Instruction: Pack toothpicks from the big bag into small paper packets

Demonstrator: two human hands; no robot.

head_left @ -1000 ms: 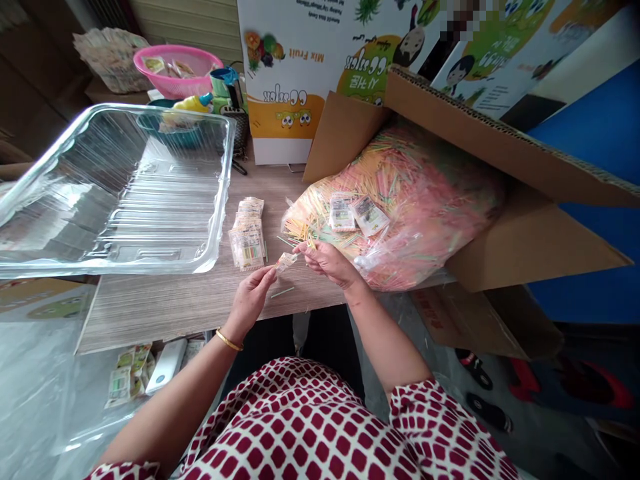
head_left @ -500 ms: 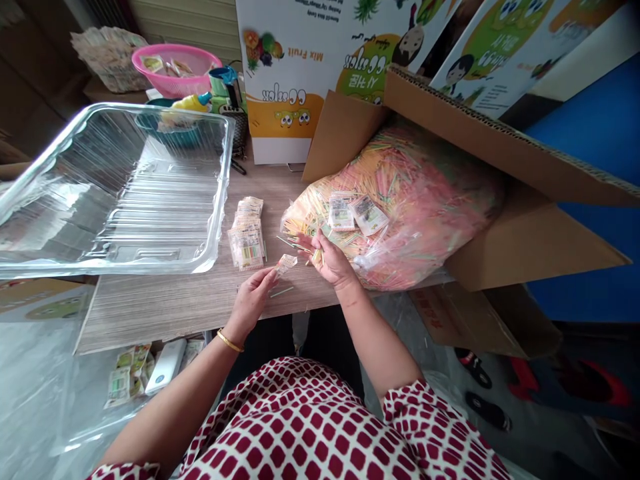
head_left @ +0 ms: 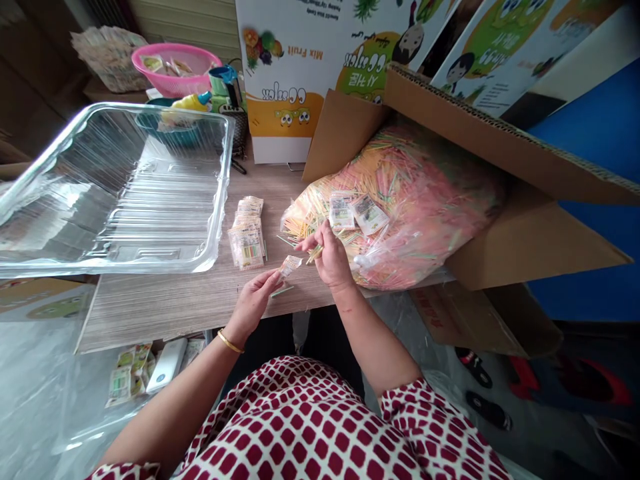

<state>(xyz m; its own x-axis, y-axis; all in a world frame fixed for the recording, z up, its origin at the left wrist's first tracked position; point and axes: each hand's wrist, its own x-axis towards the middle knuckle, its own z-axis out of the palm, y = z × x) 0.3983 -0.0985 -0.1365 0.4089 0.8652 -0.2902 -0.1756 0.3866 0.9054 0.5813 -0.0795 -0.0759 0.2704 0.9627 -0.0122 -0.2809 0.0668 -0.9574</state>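
Between its thumb and fingers, my left hand pinches a small printed packet above the table's front edge. Just to the right, my right hand is closed on a few thin candy sticks, which point toward the packet. Behind it lies a large clear bag of coloured candy sticks, its mouth facing left. Two printed packets rest on that bag. A stack of filled packets lies on the table left of my hands. One loose green stick is on the wood beside my left fingers.
A big clear plastic tray covers the table's left part. The bag sits in an open cardboard box at right, its flaps spread. Behind stand printed cartons, a pink basket and a yellow bottle.
My right hand has turned slightly and moved a little to the right, still holding the sticks. My left hand has shifted slightly right with the packet.
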